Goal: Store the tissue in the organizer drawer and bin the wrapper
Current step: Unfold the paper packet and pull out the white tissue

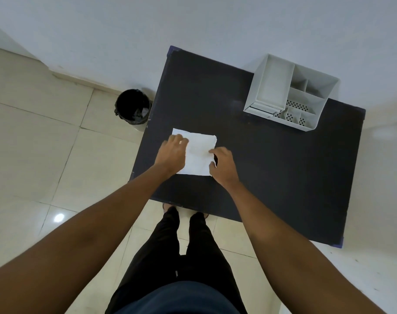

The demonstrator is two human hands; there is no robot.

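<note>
On the dark table, toward its left side and close to the near edge, lies the white tissue, spread flat as a rough square with faint creases across it. It looks very light, limp and easy to tear or crumple, so it would likely handle best by folding it over on itself and then lifting it by a folded edge or corner, not by dragging it over the tabletop. Both hands are on it: the left hand rests fingers-down over the sheet's left part, fingers loosely curled, while the right hand sits at the right edge, fingertips bent onto the paper; whether either is actually pinching a layer I cannot tell. At the far right of the table, well apart from the tissue, stands the white organizer, with open compartments on top and a drawer at its lower front that seems slightly out. Down on the tiled floor, beside the table's left edge, is the black-lined bin, with something pale inside. No wrapper is plainly visible elsewhere.
</note>
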